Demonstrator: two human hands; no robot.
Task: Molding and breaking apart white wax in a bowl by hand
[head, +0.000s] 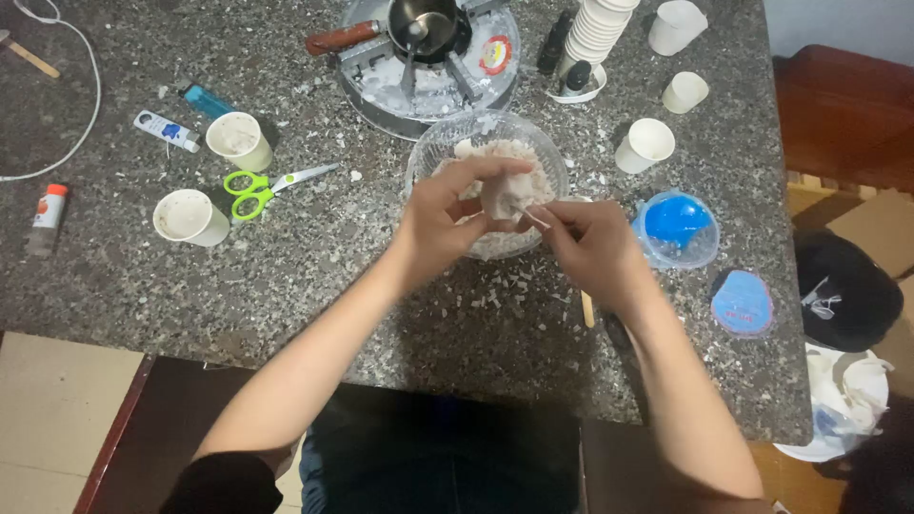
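My left hand holds a pale whitish lump over a clear glass bowl filled with the same pale flaky material. My right hand pinches at the lump's lower right edge with its fingertips. Both hands hover just above the bowl's near rim, over a dark speckled stone counter strewn with white flakes.
A metal tray with a small dark pot sits behind the bowl. Green-handled scissors and two used paper cups lie left. Clean cups, a cup stack and a blue-lidded container stand right.
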